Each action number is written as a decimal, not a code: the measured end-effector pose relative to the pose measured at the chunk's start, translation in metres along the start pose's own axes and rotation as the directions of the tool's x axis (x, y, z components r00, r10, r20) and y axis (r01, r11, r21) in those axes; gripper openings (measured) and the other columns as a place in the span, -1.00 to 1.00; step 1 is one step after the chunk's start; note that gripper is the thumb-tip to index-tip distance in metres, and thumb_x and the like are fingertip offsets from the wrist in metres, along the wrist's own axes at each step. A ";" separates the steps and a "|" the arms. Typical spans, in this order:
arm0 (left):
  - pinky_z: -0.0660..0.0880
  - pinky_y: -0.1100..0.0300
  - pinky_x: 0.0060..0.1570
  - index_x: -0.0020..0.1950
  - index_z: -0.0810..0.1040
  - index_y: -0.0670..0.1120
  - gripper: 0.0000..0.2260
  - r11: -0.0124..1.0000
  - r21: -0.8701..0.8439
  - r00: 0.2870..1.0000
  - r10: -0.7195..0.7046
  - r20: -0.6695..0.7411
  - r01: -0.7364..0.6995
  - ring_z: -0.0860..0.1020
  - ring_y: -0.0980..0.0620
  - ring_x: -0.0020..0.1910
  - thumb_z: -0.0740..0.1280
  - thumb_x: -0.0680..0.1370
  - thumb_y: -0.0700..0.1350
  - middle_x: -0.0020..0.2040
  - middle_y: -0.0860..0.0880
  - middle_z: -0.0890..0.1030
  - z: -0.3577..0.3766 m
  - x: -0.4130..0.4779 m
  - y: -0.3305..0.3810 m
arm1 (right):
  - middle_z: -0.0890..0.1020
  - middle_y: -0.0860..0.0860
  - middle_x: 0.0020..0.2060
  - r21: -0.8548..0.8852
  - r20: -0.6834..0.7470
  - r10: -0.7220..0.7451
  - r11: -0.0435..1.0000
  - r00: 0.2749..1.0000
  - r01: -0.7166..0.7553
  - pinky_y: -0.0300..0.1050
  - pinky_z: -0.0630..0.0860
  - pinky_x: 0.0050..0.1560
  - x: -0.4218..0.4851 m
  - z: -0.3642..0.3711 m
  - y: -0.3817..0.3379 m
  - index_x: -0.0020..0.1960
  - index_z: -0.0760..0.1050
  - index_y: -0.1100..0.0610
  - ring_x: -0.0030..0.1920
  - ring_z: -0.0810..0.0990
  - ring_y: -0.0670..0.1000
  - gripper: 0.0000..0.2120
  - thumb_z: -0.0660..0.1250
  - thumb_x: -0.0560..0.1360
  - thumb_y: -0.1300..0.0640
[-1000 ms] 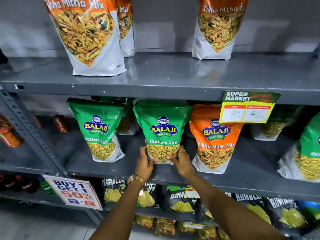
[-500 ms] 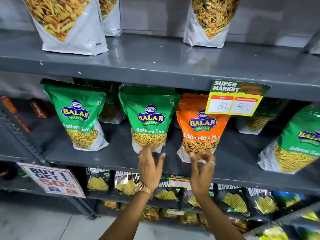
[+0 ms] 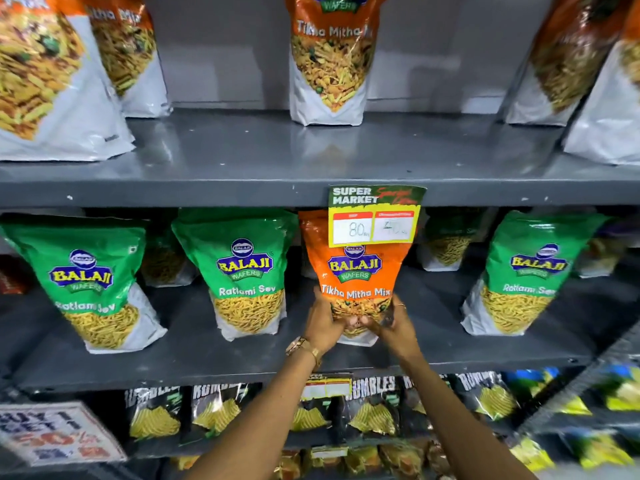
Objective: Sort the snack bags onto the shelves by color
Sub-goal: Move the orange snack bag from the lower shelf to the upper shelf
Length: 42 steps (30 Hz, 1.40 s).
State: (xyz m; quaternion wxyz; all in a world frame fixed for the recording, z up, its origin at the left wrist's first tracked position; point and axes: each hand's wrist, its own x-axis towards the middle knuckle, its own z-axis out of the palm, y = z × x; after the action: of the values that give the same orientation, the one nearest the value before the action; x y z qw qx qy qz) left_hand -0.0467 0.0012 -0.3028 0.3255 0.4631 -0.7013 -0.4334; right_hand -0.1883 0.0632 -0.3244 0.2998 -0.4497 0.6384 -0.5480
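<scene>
An orange Tikha Mitha Mix bag (image 3: 353, 271) stands on the middle shelf (image 3: 207, 355) among green Ratlami Sev bags (image 3: 247, 271). My left hand (image 3: 323, 327) grips its lower left side and my right hand (image 3: 394, 323) grips its lower right side; both sets of fingers close around the bag's bottom. More green bags stand at the left (image 3: 88, 282) and right (image 3: 523, 271). Several orange bags (image 3: 329, 57) stand on the upper shelf (image 3: 311, 161).
A price tag (image 3: 375, 216) hangs from the upper shelf edge over the orange bag's top. Dark chip bags (image 3: 370, 407) fill the lower shelf. A "Buy 1 Get 1" sign (image 3: 59, 434) sits at the lower left. Open space lies on the upper shelf between bags.
Both hands let go of the middle green bag, moved right and closed on the orange bag. The view shifted right and closer to the shelves.
</scene>
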 end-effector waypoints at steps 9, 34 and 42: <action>0.51 -0.08 0.18 0.29 0.32 -0.01 -0.31 0.996 0.081 0.999 -0.027 0.033 0.024 0.54 -0.12 0.21 0.55 0.25 -0.20 0.19 -0.08 0.59 0.013 -0.030 -0.003 | 0.64 0.10 0.03 -0.042 -0.103 0.050 0.998 0.993 -0.055 0.08 0.55 0.11 -0.037 -0.027 0.010 0.15 0.43 0.07 0.09 0.61 0.12 -0.54 0.53 0.32 0.23; 0.52 0.15 0.17 0.24 0.47 0.02 -0.26 0.906 0.164 0.909 0.407 -0.091 -0.390 0.60 0.13 0.11 0.61 0.12 0.14 0.10 0.13 0.64 -0.115 -0.200 0.149 | 0.69 -0.11 -0.02 -0.076 0.006 -0.367 0.927 0.930 0.367 -0.31 0.57 -0.02 -0.171 -0.070 -0.171 0.15 0.56 0.11 0.00 0.64 -0.21 -0.42 0.55 0.17 0.00; 0.59 -0.02 0.11 0.16 0.56 -0.08 -0.45 0.758 0.049 0.743 0.649 -0.165 -0.651 0.65 0.08 0.07 0.61 0.23 -0.01 0.07 0.02 0.70 -0.177 -0.157 0.248 | 0.73 -0.21 -0.13 -0.016 -0.111 -0.665 0.744 0.738 0.668 -0.28 0.55 -0.04 -0.115 -0.084 -0.289 0.03 0.62 0.02 -0.05 0.66 -0.19 -0.66 0.53 0.30 -0.04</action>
State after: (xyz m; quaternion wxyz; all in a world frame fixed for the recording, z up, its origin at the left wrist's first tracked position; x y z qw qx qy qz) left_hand 0.0701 0.1423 -0.0128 0.5177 0.2236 -0.7853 -0.2557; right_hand -0.1431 0.2051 -0.0379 0.0542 -0.6137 0.4438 -0.6507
